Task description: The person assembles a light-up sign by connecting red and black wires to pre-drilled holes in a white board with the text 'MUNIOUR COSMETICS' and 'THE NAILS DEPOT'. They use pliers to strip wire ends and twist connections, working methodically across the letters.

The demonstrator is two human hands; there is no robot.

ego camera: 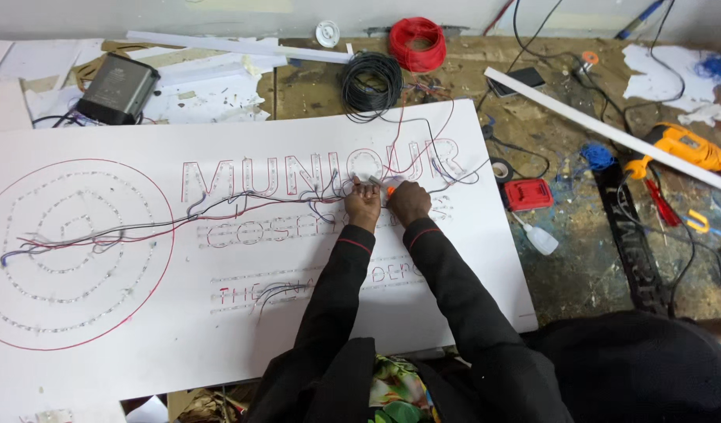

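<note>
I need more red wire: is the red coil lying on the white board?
No, the red coil lies on the bare floor beyond the white board, beside the black coil.

A large white rectangular sign board (243,235) lies flat across the tabletop (595,274), filling most of the view. Its left part bears a red-outlined circle with dotted rings inside; to the right run rows of red-outlined letters. Red, black and grey wires (141,227) trail over its face. Both hands (385,202) rest on it near the top row's right end.
</note>
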